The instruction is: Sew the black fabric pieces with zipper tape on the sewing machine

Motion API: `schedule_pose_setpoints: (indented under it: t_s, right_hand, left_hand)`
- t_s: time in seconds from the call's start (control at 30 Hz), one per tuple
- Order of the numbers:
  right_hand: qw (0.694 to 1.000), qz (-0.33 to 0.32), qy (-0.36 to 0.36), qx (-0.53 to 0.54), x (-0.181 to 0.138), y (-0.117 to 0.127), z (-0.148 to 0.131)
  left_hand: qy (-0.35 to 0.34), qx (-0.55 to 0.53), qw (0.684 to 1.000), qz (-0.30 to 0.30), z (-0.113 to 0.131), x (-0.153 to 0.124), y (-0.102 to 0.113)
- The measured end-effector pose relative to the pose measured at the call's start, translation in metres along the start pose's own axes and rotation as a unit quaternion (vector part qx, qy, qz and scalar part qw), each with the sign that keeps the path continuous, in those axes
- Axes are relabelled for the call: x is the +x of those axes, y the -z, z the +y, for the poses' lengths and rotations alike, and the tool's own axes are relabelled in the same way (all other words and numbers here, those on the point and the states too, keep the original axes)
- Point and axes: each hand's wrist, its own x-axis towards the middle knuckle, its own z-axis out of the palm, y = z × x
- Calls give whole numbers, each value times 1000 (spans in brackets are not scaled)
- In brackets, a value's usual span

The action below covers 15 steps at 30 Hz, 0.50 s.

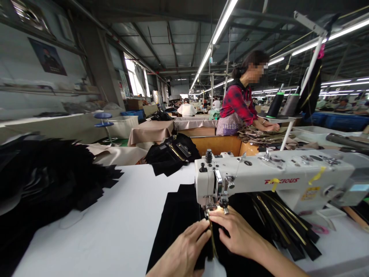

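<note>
My left hand (184, 248) lies flat on a black fabric piece (173, 219), fingers pressing it beside a gold zipper strip (213, 242). My right hand (238, 232) presses the fabric on the other side of the zipper, fingertips just below the presser foot (217, 207) of the white sewing machine (273, 179). Both hands hold the fabric down on the white table (121, 215). The needle area is lit.
A heap of black fabric pieces (49, 184) covers the table's left. Black strips with gold zippers (285, 227) lie under the machine arm. A black bundle (173, 152) sits behind. A person in a red plaid shirt (239, 102) works at the neighbouring table; thread cones (276, 104) stand above.
</note>
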Motion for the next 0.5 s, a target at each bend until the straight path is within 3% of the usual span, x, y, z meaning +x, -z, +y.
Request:
schedule_pose_setpoints:
  t_s: [0.33, 0.5]
  right_hand:
    - [999, -22, -25, -17, 7, -1, 10]
    - [999, 19, 7, 29, 5, 2, 4]
  left_hand:
    - [33, -9, 999, -23, 4, 15, 17]
    - [30, 4, 999, -23, 11, 18, 24]
